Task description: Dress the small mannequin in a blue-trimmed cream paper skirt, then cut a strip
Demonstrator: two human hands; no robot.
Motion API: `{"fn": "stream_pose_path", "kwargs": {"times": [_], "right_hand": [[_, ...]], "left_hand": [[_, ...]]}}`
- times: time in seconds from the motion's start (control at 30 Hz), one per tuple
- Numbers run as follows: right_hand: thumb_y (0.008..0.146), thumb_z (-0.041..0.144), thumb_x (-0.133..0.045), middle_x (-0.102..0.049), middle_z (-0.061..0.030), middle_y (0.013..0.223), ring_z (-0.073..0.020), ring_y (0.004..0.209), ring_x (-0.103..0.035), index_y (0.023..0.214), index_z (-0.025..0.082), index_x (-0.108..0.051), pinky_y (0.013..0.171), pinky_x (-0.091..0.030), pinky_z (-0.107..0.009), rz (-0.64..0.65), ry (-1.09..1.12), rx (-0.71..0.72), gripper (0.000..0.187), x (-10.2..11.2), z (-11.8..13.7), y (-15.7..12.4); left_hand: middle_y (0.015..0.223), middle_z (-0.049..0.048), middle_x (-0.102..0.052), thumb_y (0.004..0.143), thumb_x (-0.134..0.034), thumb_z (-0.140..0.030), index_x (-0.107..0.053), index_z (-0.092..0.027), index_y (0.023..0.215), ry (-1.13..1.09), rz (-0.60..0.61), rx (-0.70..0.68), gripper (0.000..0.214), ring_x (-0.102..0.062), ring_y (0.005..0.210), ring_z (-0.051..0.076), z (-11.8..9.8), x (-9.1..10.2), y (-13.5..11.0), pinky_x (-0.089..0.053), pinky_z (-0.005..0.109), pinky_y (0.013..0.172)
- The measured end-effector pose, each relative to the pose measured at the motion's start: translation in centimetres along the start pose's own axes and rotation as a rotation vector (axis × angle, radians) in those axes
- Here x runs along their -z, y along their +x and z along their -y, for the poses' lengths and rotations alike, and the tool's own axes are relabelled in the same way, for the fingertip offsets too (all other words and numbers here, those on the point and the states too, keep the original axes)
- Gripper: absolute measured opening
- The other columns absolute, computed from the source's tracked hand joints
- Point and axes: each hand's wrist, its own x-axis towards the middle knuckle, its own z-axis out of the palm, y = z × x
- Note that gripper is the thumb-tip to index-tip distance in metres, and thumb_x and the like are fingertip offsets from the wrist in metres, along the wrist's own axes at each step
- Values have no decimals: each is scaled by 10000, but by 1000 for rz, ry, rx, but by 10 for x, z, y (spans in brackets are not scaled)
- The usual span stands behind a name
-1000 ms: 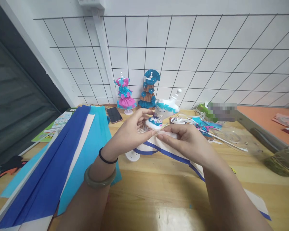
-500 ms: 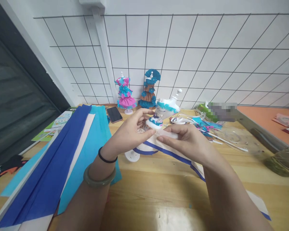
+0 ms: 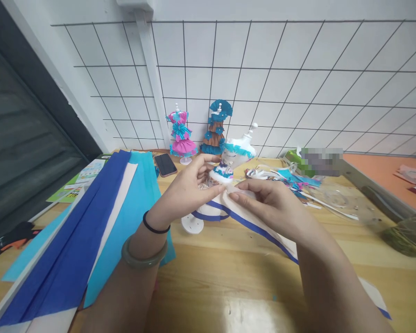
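Note:
A small white dress form point(image 3: 240, 150) with turquoise crepe paper round its bust tilts to the right in front of me. My left hand point(image 3: 187, 187) is closed round its hip part, fingers behind and thumb in front. Below that hand shows its round white base point(image 3: 192, 224). A cream crepe paper strip point(image 3: 251, 216) with a dark blue edge runs round the lower part of the form. Between thumb and forefinger, my right hand point(image 3: 272, 201) pinches the strip beside the form, and the loose length trails to the right under my forearm.
Blue crepe paper point(image 3: 79, 240) and turquoise crepe paper point(image 3: 138, 199) lie at the left. A phone point(image 3: 165, 165), a pink dressed form point(image 3: 183, 134) and a brown-teal one point(image 3: 216, 132) are at the back. Paper scraps point(image 3: 291, 179) and a glass jar point(image 3: 411, 233) lie right.
The dress form has become slightly more upright, its top moving a little to the left. My right hand has shifted slightly, still pinching the strip, which now hangs straighter.

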Motion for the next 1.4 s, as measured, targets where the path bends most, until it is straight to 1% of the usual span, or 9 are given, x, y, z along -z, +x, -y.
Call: {"fn": "stream_pose_path", "kwargs": {"times": [0.1,0.2,0.37,0.47,0.63,0.8,0.97,1.13,1.4], "right_hand": [[879,446,-493,-567,-3,631,-122,562,-465,766,187,-643,477,-349,-230,-9,-19,13,320,0,1,-1],[906,441,-449,-599,-13,682,-131,612,-505,786,187,-635,526,-382,-232,5,-16,37,338,0,3,0],[914,416,-450,-666,-28,832,-151,733,-568,830,196,-641,628,-424,-242,11,-21,65,303,-2,3,1],[900,412,-478,-657,-15,777,-137,687,-554,816,199,-640,593,-412,-231,-33,-51,39,281,-3,1,1],[832,467,-563,-558,22,588,-102,518,-444,809,195,-623,452,-330,-210,-137,-79,-44,280,-6,-4,2],[831,459,-563,-595,5,628,-105,548,-462,754,186,-643,477,-350,-208,-104,-19,-27,295,-3,-4,3],[858,432,-533,-639,-7,681,-120,586,-497,795,191,-680,509,-377,-214,-46,31,1,289,0,-4,4],[832,423,-576,-663,-21,681,-130,588,-530,774,176,-696,502,-387,-214,-115,26,-16,281,-5,-4,5],[815,397,-600,-594,6,566,-100,505,-477,711,170,-679,436,-328,-199,-175,-12,-33,262,-6,-1,4]], "left_hand": [[1260,78,-549,777,-657,-202,-453,-231,1173,-11,15,-12,446,-538,1161,223,1,0,0,-401,394,1023],[1298,76,-524,783,-650,-202,-456,-232,1175,-9,16,-16,439,-515,1192,227,1,0,0,-392,395,1033],[1213,82,-561,780,-653,-211,-447,-229,1195,22,14,2,464,-531,1168,222,-1,0,-1,-391,396,1036],[1177,84,-565,770,-660,-206,-450,-221,1199,47,12,5,479,-545,1141,216,-2,-1,-1,-395,390,1031],[1169,88,-566,761,-666,-208,-454,-208,1206,53,12,10,493,-542,1138,220,-5,-2,0,-408,382,1015],[1161,85,-575,759,-664,-197,-451,-206,1202,45,22,-3,491,-551,1129,214,-6,-1,0,-419,370,1003],[1153,81,-575,767,-651,-188,-451,-205,1204,56,33,1,481,-548,1132,210,-7,-1,0,-419,367,1006],[1097,70,-581,780,-629,-177,-461,-196,1193,52,37,-19,446,-569,1075,192,-9,-3,-1,-433,356,993],[1084,67,-580,783,-625,-180,-459,-204,1189,33,31,-11,440,-573,1062,191,-8,-5,-2,-429,368,996]]}}
